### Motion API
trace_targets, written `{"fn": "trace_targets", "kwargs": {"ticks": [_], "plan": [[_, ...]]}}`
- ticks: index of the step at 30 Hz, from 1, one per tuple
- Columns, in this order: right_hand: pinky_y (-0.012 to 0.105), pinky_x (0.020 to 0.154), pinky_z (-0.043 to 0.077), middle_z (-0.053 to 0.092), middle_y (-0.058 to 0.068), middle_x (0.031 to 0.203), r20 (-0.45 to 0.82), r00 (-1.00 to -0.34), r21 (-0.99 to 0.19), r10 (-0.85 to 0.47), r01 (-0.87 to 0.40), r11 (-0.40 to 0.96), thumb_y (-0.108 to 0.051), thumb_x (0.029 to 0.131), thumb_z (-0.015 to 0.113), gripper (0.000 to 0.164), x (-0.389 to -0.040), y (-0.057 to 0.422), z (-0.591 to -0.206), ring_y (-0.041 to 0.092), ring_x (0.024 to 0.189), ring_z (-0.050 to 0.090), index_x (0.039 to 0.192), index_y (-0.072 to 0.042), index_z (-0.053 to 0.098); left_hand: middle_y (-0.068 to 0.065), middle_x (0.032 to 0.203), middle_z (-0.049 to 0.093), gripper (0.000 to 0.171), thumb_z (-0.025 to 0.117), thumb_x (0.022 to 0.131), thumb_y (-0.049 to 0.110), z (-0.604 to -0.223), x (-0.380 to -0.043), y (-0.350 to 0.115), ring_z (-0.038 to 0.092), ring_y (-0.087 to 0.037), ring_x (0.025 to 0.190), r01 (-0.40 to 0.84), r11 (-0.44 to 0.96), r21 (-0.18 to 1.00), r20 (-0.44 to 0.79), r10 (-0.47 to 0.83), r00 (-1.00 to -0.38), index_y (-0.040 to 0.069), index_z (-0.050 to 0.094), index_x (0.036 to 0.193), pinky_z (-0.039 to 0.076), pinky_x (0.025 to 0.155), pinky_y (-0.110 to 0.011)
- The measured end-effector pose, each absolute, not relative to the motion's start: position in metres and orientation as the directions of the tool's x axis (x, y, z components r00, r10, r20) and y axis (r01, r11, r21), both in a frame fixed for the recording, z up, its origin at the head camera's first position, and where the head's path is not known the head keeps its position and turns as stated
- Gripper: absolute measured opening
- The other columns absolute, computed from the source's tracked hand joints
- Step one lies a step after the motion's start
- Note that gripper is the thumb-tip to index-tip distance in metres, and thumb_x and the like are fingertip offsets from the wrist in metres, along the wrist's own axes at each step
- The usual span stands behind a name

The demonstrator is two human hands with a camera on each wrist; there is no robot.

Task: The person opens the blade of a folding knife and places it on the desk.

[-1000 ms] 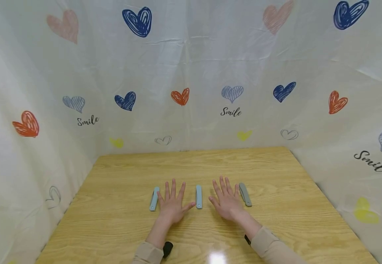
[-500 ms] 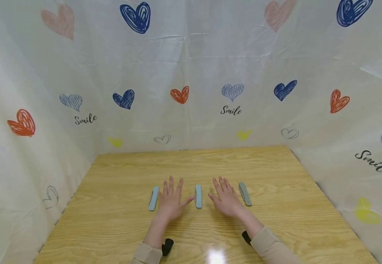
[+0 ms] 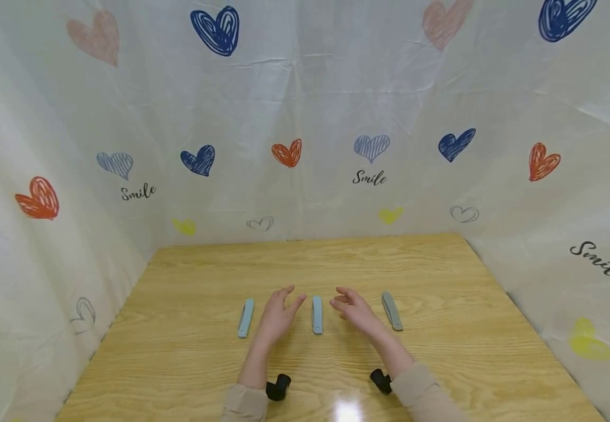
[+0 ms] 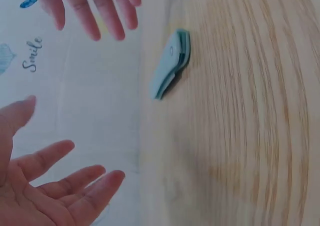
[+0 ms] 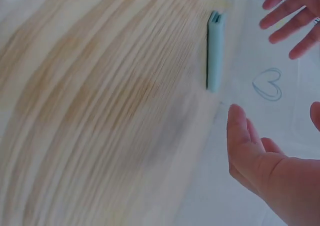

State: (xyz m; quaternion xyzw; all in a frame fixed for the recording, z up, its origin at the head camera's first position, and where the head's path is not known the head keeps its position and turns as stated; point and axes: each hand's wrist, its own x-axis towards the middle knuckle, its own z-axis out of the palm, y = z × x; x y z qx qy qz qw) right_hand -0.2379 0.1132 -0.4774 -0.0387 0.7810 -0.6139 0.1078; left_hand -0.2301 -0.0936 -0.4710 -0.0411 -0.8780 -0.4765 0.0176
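Observation:
Three slim folded tools that look like folding knives lie apart on the wooden table. A light blue one (image 3: 245,318) is at the left, a second light blue one (image 3: 317,315) sits in the middle, and a grey-green one (image 3: 391,311) is at the right. My left hand (image 3: 276,315) hovers between the left and middle ones, its fingers loosely bent around nothing. On the other side of the middle one, my right hand (image 3: 356,310) is raised with relaxed fingers, also holding nothing. Both palms turn inward, facing each other across the middle tool.
The wooden table (image 3: 199,281) reaches back to a white curtain (image 3: 326,117) printed with hearts and "Smile". More of that curtain hangs at the left and right sides. Black wrist cameras show below both hands, at the beige sleeves (image 3: 246,403).
Both hands were spread flat, palms down, beside the tools. Now they have lifted and turned inward, with the fingers bent loosely. The three tools have stayed in place.

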Motion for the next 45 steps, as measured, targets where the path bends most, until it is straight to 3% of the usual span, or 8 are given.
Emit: {"fn": "trace_targets", "kwargs": {"ticks": [3, 8, 13, 21, 31, 45], "plan": [[0.051, 0.097, 0.049, 0.054, 0.030, 0.128, -0.133, -0.971, -0.988, -0.199, 0.113, 0.109, -0.021, 0.097, 0.058, 0.061, -0.240, 0.110, -0.481, 0.043, 0.119, 0.052, 0.142, 0.012, 0.035, -0.031, 0.133, 0.052, 0.049, 0.059, 0.099, 0.027, -0.476, -0.234, -0.090, 0.052, -0.049, 0.118, 0.087, 0.478, 0.874, 0.085, 0.026, -0.996, -0.009, 0.053, 0.132, 0.048, 0.096, -0.057], [0.044, 0.093, 0.053, 0.056, 0.028, 0.125, -0.145, -0.971, -0.989, -0.188, 0.144, 0.019, -0.022, 0.093, 0.063, 0.064, -0.241, 0.102, -0.487, 0.039, 0.113, 0.056, 0.139, 0.014, 0.037, -0.033, 0.122, 0.058, 0.039, 0.063, 0.095, 0.013, -0.486, -0.237, -0.085, 0.058, -0.047, 0.110, 0.030, 0.406, 0.913, 0.042, -0.020, -0.999, -0.012, 0.057, 0.124, 0.052, 0.091, -0.052], [0.050, 0.101, 0.047, 0.045, 0.035, 0.135, -0.222, -0.962, -0.974, -0.160, 0.227, -0.016, -0.009, 0.096, 0.055, 0.056, -0.244, 0.092, -0.491, 0.047, 0.124, 0.047, 0.143, 0.013, 0.033, -0.031, 0.116, 0.061, 0.036, 0.064, 0.093, 0.011, -0.495, -0.241, -0.080, 0.059, -0.042, 0.109, -0.033, 0.347, 0.937, -0.012, -0.064, -0.998, -0.011, 0.059, 0.121, 0.052, 0.090, -0.049], [0.050, 0.096, 0.050, 0.038, 0.040, 0.139, -0.249, -0.954, -0.967, -0.169, 0.254, -0.010, -0.001, 0.096, 0.051, 0.053, -0.249, 0.086, -0.499, 0.047, 0.127, 0.045, 0.143, 0.015, 0.032, -0.028, 0.105, 0.064, 0.037, 0.063, 0.088, 0.002, -0.505, -0.244, -0.069, 0.062, -0.022, 0.085, -0.114, 0.177, 0.978, -0.100, -0.088, -0.991, -0.014, 0.057, 0.120, 0.057, 0.068, -0.032], [0.049, 0.095, 0.051, 0.040, 0.040, 0.138, -0.229, -0.945, -0.969, -0.232, 0.244, -0.036, 0.001, 0.097, 0.047, 0.051, -0.247, 0.081, -0.506, 0.047, 0.129, 0.043, 0.143, 0.016, 0.029, -0.031, 0.104, 0.064, 0.038, 0.056, 0.085, -0.010, -0.512, -0.242, -0.063, 0.067, -0.026, 0.084, -0.143, 0.064, 0.988, -0.140, -0.041, -0.989, -0.018, 0.052, 0.122, 0.060, 0.070, -0.037], [0.053, 0.099, 0.048, 0.041, 0.039, 0.138, -0.219, -0.944, -0.971, -0.248, 0.236, -0.039, -0.001, 0.099, 0.046, 0.051, -0.244, 0.083, -0.500, 0.046, 0.129, 0.043, 0.144, 0.015, 0.028, -0.028, 0.098, 0.067, 0.040, 0.063, 0.075, -0.017, -0.513, -0.243, -0.058, 0.067, -0.026, 0.083, -0.090, 0.123, 0.988, -0.082, -0.069, -0.994, -0.016, 0.059, 0.115, 0.060, 0.068, -0.034]]}}
